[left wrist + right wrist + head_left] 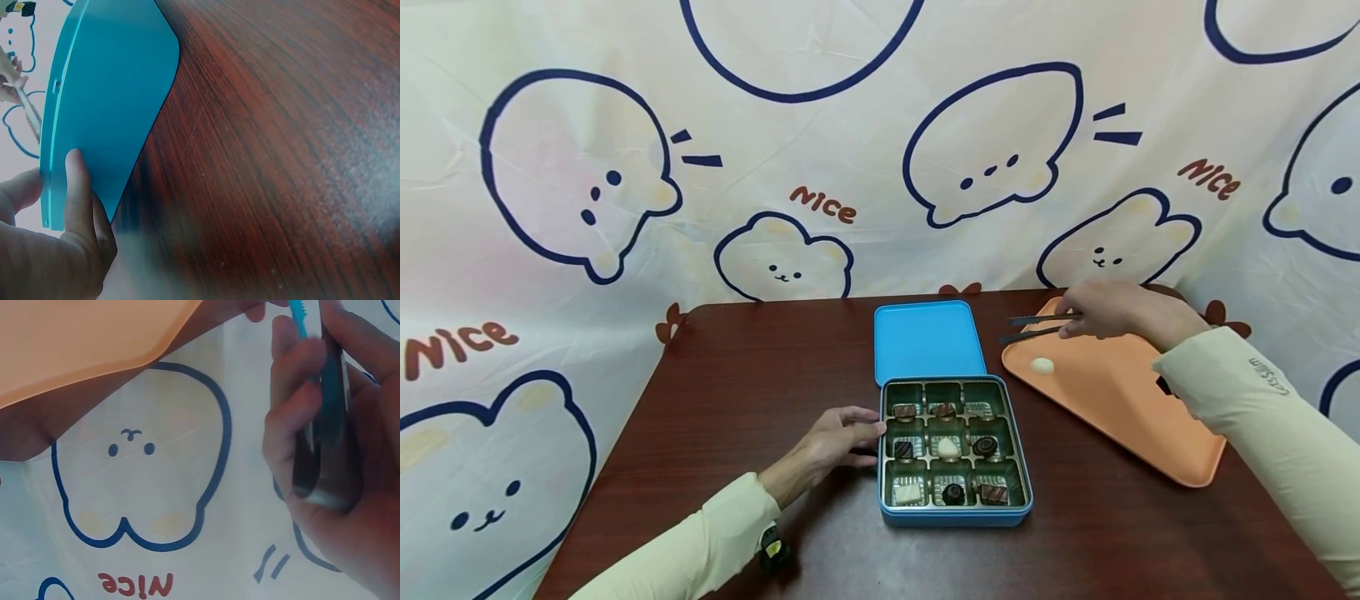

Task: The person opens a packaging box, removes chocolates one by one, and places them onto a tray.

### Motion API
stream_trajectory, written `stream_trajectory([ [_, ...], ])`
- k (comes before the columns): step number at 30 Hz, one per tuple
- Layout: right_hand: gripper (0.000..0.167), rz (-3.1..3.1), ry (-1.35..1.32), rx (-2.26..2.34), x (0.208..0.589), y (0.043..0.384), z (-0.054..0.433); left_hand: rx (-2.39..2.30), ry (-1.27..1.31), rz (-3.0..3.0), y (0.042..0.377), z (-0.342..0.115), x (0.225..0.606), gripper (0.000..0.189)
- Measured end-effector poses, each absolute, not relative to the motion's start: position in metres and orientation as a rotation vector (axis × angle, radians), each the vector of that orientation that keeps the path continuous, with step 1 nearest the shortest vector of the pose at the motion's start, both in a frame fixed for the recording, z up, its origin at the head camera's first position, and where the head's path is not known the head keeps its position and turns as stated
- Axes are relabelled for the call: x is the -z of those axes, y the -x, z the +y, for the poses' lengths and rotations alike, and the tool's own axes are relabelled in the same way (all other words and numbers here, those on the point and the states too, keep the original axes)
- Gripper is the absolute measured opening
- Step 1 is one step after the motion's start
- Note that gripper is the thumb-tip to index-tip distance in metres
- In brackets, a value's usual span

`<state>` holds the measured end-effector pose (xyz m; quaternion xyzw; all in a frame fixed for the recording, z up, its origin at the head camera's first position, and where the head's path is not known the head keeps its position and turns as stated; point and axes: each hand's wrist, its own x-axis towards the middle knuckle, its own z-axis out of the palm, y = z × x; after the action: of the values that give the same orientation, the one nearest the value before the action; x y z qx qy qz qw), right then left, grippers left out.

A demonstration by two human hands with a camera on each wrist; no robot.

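Note:
My left hand (842,440) rests against the left side of a blue tin (951,518). In the left wrist view its fairly straight fingers touch the tin's wall, and the thumb is at the rim. A gold divided insert in the tin carries dark, striped and white chocolates; its back right compartment (979,403) shows no chocolate. Over the orange tray (1120,400), my right hand (1101,308) grips metal tongs (328,456) with serrated tips. The tongs' arms stand apart, pointing left, with nothing between them. A white chocolate (1042,366) lies on the tray below the tips.
Behind the tin lies its blue lid (928,342), apparently joined at the tin's back edge. Everything stands on a dark wooden table (760,358). A cloth with printed bears (786,258) hangs at the back and sides.

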<state>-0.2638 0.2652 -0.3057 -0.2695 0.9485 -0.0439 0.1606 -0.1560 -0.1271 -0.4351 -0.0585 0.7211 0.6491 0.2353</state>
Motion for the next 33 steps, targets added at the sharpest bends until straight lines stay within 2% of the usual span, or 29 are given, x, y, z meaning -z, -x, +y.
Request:
stream_trajectory([
  [5,0.028,2.662,0.714,0.234,0.299,0.26,0.258,-1.783,0.158,1.975,0.157,-0.127,0.435,0.042],
  [17,0.035,2.593,0.887,0.303,0.286,0.246,0.232,-1.79,0.144,1.958,0.158,-0.128,0.437,0.042],
  [33,0.027,2.549,0.96,0.137,0.29,0.227,0.183,-1.78,0.139,1.975,0.157,-0.129,0.437,0.043],
])
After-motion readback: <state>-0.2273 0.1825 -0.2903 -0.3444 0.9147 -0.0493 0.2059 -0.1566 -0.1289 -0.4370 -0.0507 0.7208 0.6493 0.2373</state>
